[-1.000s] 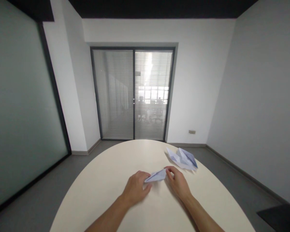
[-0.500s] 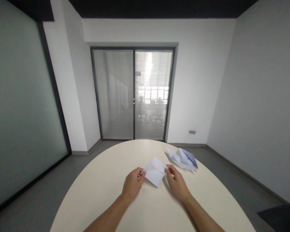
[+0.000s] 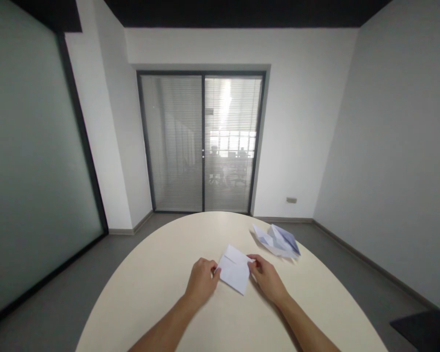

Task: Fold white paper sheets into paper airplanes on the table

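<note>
Between my hands is a small folded sheet of white paper (image 3: 234,274), roughly square, with a crease or flap edge across its upper part. My left hand (image 3: 201,277) pinches its left edge between thumb and fingers. On the opposite side, my right hand (image 3: 267,276) grips the right edge, thumb on top. The folded paper is tilted, with one corner pointing toward me. Beyond my right hand lies a larger crumpled piece of white and bluish folded paper (image 3: 278,242), apart from both hands.
A pale round table (image 3: 161,274) lies under my hands. Past its far edge stand glass doors with blinds (image 3: 203,146). A dark object (image 3: 425,330) is at the lower right, and a frosted glass panel (image 3: 36,156) is on the left.
The folded paper has turned slightly and come a little nearer to me. Both hands have shifted slightly and still hold its edges. The crumpled paper has not moved.
</note>
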The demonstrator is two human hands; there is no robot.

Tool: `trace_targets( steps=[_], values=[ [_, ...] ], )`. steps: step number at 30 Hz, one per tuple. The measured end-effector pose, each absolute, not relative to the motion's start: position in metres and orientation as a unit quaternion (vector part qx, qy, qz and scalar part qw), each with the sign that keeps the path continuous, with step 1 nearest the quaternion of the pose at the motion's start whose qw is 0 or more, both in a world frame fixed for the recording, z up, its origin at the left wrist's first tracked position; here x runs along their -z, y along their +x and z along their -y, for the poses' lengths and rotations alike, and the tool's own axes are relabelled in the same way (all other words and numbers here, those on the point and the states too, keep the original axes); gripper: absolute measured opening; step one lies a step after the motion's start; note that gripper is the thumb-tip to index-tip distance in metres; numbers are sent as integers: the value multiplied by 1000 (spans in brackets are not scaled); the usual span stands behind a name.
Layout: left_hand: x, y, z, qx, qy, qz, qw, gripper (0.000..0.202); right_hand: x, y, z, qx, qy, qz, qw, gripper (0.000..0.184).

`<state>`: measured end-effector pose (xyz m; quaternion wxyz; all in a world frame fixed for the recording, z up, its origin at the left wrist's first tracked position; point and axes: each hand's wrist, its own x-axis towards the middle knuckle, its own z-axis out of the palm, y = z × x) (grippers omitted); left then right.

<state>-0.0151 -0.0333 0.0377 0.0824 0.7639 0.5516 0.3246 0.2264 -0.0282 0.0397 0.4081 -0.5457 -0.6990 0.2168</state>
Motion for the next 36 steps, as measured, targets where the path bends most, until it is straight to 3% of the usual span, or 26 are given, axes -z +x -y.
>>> trace_targets(
  steps=[10,23,30,36],
  values=[
    [-32,-15,30,-316,783,-529,87,17,-34,230,24,-151,-574,724,351,22],
    [-32,-15,28,-329,793,-499,118,30,-41,232,28,-131,-511,784,327,32],
    [-30,-14,28,-338,803,-475,123,32,-49,227,34,-131,-497,801,308,43],
    [-35,-10,35,-316,819,-468,104,30,-41,228,33,-139,-493,803,305,41]
  ],
)
